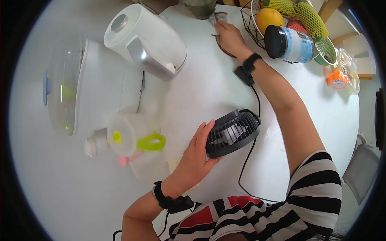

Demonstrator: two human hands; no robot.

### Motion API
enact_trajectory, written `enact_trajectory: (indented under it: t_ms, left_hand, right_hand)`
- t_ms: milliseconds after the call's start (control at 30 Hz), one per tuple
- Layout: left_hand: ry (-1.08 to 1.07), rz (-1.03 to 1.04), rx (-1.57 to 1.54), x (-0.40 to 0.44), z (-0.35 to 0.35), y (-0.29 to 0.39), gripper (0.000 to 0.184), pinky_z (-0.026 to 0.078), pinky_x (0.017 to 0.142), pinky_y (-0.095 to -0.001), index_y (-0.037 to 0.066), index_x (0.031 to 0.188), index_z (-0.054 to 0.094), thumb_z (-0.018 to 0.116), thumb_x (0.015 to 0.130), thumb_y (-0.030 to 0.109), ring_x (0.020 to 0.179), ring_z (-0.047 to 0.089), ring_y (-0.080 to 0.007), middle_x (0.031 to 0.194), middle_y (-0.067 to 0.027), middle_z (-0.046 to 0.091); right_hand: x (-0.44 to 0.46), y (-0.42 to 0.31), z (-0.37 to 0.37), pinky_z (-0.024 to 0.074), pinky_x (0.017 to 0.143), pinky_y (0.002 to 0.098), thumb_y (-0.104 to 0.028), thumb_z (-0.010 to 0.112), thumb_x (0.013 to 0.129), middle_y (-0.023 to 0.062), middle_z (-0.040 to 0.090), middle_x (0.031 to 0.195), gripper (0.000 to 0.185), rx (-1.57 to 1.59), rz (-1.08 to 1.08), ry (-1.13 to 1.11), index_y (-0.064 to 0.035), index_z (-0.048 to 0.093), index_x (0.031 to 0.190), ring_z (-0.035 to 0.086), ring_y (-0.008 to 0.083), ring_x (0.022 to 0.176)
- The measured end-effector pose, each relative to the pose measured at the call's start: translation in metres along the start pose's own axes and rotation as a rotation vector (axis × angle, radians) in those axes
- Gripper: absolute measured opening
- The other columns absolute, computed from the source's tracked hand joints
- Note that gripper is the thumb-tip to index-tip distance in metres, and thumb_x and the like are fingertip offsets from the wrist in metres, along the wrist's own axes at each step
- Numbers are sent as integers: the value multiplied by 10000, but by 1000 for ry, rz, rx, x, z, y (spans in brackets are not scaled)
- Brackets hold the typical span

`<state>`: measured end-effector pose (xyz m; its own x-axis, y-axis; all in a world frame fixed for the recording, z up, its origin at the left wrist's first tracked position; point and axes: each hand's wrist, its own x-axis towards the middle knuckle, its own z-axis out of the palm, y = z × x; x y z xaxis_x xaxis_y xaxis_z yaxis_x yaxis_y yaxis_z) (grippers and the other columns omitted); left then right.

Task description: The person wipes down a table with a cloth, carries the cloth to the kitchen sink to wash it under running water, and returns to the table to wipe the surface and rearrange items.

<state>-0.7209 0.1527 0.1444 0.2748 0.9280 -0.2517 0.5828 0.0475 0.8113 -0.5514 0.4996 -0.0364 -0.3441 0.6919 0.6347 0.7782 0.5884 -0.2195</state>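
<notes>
My left hand (192, 154) is closed around the side of a small black fan (233, 132) with a slatted grille, which is tilted over the white table. Stretched out to the far side, my right hand (231, 38) presses on a crumpled cloth (220, 17) with brown edges. Part of that cloth is hidden beneath the fingers. A dark glass bowl (200, 8) stands just beyond it, cut off by the top of the view.
A white electric kettle (157, 40) and a clear jug with a green handle (152, 141) stand on the left, near a domed cover (64, 88). A wire fruit basket (251, 24) and a dark-lidded jar (295, 44) are at the far right. Black cables cross the table (201, 92).
</notes>
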Motion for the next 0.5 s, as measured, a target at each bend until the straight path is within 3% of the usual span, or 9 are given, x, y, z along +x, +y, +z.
enact_trajectory:
  t_ms: [100,233,367,400,500]
  left_hand:
    - [-8,-18,-4,0,-1,-2,835,388,1090,-403,39,1476,293,779,803,122,1347,426,-359,1467,-218,392]
    - [-55,-22,0,-6,-4,-11,832,384,1099,-406,58,1476,309,779,790,87,1355,417,-369,1464,-211,404]
    - [-91,-25,-13,-14,-1,-16,843,382,1099,-404,77,1481,314,783,780,76,1352,426,-355,1461,-208,413]
    - [-72,-25,-25,-13,-1,-18,838,389,1092,-395,79,1480,318,780,780,67,1330,452,-350,1448,-206,427]
    - [-26,-25,-24,-11,2,-22,821,423,1060,-378,79,1476,327,771,786,45,1277,509,-320,1412,-195,465]
  right_hand:
    - [-25,-44,-32,479,940,419,-97,663,789,160,598,1262,430,197,-113,-210,-9,589,1203,581,349,1116]
    - [-84,-106,-66,453,991,416,-107,682,782,129,585,1304,475,402,-281,-290,-48,594,1246,571,315,1152]
    - [-78,-75,-60,458,993,421,-29,651,770,171,604,1243,480,404,-236,-306,-56,602,1246,571,343,1146]
    - [-58,-57,-55,489,944,413,-43,644,779,166,627,1161,406,370,-172,-292,-81,626,1183,592,355,1073]
    - [-35,-5,-32,484,959,420,0,603,794,190,622,1184,385,163,-62,-100,-36,614,1177,592,361,1076]
